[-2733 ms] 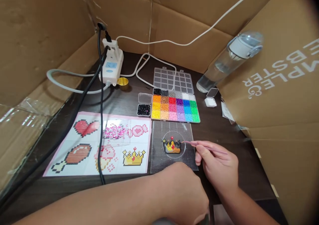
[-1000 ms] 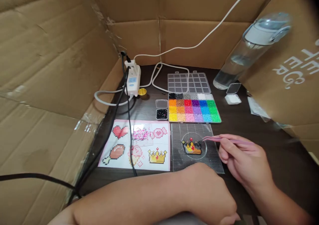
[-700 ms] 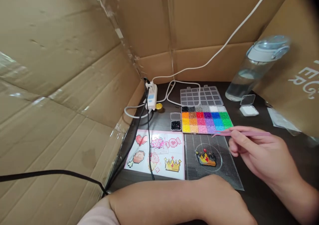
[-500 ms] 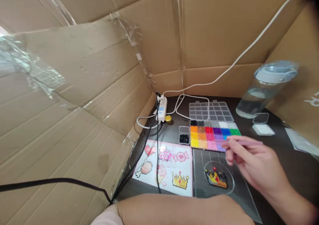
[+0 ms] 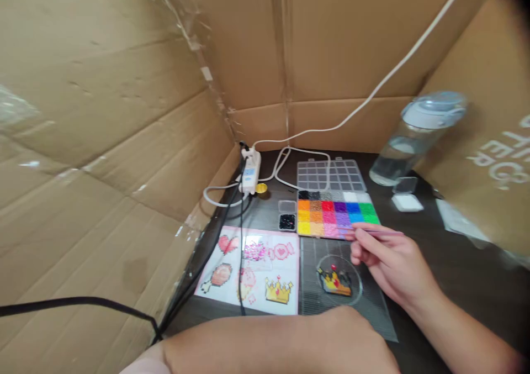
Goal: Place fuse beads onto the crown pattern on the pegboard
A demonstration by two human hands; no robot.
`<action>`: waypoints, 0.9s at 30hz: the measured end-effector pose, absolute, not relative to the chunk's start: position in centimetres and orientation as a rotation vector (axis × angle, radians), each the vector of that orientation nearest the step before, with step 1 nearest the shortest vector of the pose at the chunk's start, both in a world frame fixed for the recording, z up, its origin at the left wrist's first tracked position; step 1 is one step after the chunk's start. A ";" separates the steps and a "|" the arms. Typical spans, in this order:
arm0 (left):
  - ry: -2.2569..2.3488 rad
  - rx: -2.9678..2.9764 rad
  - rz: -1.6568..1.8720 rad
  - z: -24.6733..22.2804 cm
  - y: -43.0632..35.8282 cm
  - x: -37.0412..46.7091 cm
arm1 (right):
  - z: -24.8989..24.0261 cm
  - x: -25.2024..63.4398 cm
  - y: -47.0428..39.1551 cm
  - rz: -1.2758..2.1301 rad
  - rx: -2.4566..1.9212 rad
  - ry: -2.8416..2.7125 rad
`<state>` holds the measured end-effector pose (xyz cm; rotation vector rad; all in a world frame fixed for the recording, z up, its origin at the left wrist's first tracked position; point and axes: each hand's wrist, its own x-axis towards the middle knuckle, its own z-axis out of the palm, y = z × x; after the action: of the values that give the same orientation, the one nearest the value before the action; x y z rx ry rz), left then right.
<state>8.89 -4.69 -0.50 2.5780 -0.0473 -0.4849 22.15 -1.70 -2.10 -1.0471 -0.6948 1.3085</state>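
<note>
My right hand (image 5: 379,255) is closed on a thin pink tool (image 5: 383,232), whose tip points left over the lower rows of the bead box (image 5: 328,217). Below that box, a bead crown (image 5: 336,281) in yellow, black and red lies in a clear round outline on the transparent pegboard (image 5: 308,296). My left forearm crosses the bottom of the view, and my left hand (image 5: 360,335) rests at the board's near edge with its fingers hidden. A pattern sheet (image 5: 259,277) with a printed crown lies left of the board, a small case of pink beads (image 5: 255,251) on it.
A small box of black beads (image 5: 287,221) sits left of the bead box. Behind are a power strip (image 5: 250,170) with cables and a yellow cup (image 5: 261,188). A water bottle (image 5: 414,139) and an open white case (image 5: 407,202) stand right. Cardboard walls surround the table.
The view has shifted, so everything on the table appears further left and slightly higher. My right hand still holds the pink tool beside the bead box.
</note>
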 end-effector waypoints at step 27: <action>0.085 2.732 -0.141 -1.1 -5.6 8.7 | -3.3 18.3 2.3 0.769 -1.370 -1.053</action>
<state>8.69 -5.64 -1.14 2.7320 0.0849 -0.1407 18.26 2.34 -3.31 -1.3696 -1.0533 0.7692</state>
